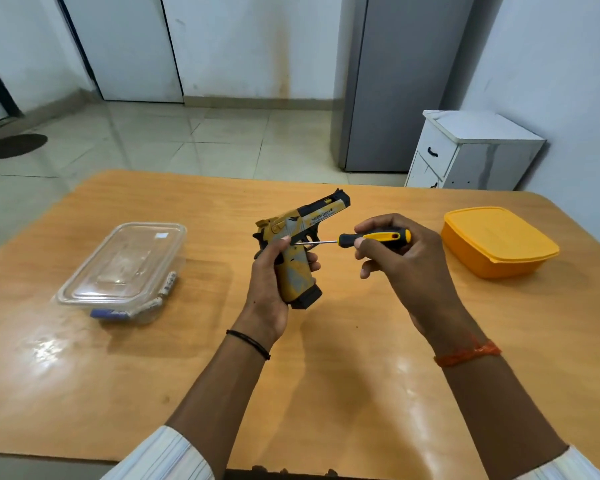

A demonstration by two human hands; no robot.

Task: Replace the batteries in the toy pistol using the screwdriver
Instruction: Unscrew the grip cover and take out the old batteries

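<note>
Mid-frame, the left hand (pixel 271 275) grips the plastic pistol (pixel 300 244). The right hand (pixel 395 252) clasps the screwdriver (pixel 368 238), its thin steel tip on the grip. Bare glossy table (pixel 326 375) lies below.

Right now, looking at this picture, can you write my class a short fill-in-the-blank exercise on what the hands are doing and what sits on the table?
1. The left hand grips the toy pistol by its ____.
2. The right hand holds a screwdriver whose handle is black and ____.
3. The closed box at the right of the table is ____ in colour.
4. The box at the left of the table is made of ____ plastic.

Missing words: handle; yellow; orange; clear
</note>
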